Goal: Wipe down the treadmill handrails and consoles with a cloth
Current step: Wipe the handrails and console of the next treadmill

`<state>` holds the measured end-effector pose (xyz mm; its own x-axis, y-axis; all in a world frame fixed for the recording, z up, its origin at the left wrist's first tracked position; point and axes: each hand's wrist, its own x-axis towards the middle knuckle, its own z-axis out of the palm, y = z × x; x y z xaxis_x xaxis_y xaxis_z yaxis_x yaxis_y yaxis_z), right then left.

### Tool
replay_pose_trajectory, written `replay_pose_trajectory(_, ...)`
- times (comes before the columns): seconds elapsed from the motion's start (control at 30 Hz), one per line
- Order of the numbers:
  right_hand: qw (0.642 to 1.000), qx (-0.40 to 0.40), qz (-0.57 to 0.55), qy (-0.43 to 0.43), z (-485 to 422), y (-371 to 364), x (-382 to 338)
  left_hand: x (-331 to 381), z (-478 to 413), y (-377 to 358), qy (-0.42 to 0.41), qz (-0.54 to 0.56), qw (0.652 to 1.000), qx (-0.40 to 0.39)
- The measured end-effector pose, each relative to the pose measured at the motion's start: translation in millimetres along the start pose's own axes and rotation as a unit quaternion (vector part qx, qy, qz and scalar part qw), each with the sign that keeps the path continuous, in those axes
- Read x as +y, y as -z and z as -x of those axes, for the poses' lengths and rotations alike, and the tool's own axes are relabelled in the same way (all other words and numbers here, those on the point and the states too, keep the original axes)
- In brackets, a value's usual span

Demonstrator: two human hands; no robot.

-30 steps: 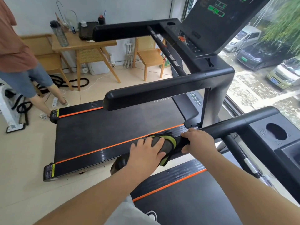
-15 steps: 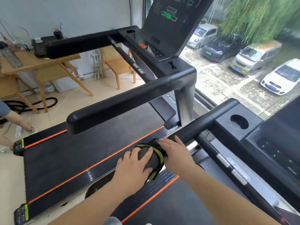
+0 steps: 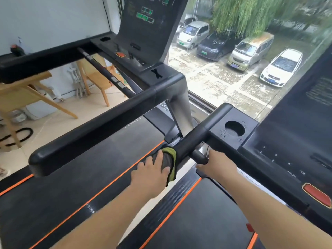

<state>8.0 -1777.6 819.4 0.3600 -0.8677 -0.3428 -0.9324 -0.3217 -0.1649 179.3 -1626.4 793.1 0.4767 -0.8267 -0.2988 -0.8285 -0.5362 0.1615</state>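
A dark grey cloth (image 3: pixel 168 159) with a yellow-green edge is wrapped over the near treadmill's black left handrail (image 3: pixel 201 133). My left hand (image 3: pixel 152 174) presses and grips the cloth around the rail. Just right of the rail, my right hand (image 3: pixel 218 164) closes on a thinner black crossbar (image 3: pixel 198 157) below the console. The near console (image 3: pixel 287 141), with its round cup holder (image 3: pixel 234 130), spreads to the right. A second treadmill's handrail (image 3: pixel 100 126) and lit console (image 3: pixel 149 20) lie beyond.
The second treadmill's belt (image 3: pixel 86 168) with orange stripes runs on the left. Wooden chairs (image 3: pixel 97 78) and a table (image 3: pixel 23 90) stand by the far wall. A large window (image 3: pixel 233 69) ahead overlooks parked cars. An orange-red button (image 3: pixel 317 194) sits on the near console.
My right hand left the cloth and handrail and moved right onto the thin crossbar. My left hand stays on the cloth, which has moved up the rail toward the console. The view turned right.
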Motion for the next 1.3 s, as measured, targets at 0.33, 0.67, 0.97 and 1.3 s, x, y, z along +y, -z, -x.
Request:
replay_pose_trajectory(0.33,0.992,0.044,0.105,0.063,-24.1,-11.1,-1.3,24.9,-24.7,-17.5,-0.124,-0.120,0.985,0.027)
replay_pose_trajectory(0.67,0.999,0.032,0.022,0.031,-36.8,-13.7,5.5,55.3,-64.8,-6.1,-0.135,-0.080,0.987,0.025)
replay_pose_trajectory(0.97,0.997,0.063,0.030,0.036,-31.4,-16.1,-0.1,97.0,-134.8,17.2,-0.127,0.055,0.989,-0.052)
replay_pose_trajectory(1.3,0.990,0.089,0.069,0.080,-25.2,-27.9,0.0,63.1,-73.3,-11.8,-0.180,-0.117,0.976,0.045)
